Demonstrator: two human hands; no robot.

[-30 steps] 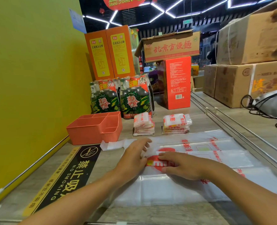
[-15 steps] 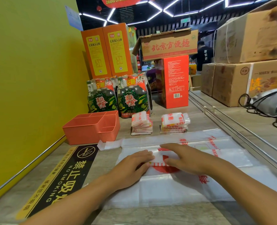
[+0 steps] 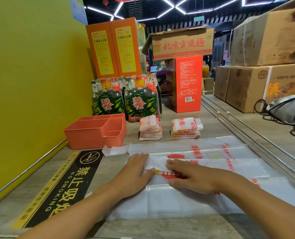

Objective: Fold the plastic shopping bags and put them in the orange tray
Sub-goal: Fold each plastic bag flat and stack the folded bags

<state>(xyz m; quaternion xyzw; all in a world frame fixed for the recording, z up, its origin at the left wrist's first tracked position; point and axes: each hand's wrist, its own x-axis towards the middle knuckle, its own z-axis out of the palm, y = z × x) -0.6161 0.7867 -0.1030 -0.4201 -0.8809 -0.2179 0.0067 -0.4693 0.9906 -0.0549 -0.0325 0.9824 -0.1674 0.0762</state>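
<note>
Several translucent white plastic shopping bags [image 3: 203, 192] with red print lie flat in a pile on the counter in front of me. One bag's handle end is folded over into a white strip [image 3: 158, 163] on top of the pile. My left hand [image 3: 136, 171] lies flat at the strip's left end, its thumb at the strip's near edge. My right hand [image 3: 191, 178] presses flat on the strip's right end and the bag beneath. The orange tray [image 3: 91, 137], divided into compartments, stands at the back left with nothing seen inside.
Two stacks of folded bags [image 3: 150, 130] [image 3: 186, 129] sit behind the pile. Bottle packs [image 3: 124, 100], orange and red cartons and cardboard boxes [image 3: 257, 87] line the back. A yellow wall [image 3: 31, 83] is left, a metal rail [image 3: 243, 131] right, a no-smoking sticker [image 3: 63, 183] near left.
The camera has moved closer. Both hands shifted slightly on the top bag, and a white folded strip now lies between them where the red logo showed before.
</note>
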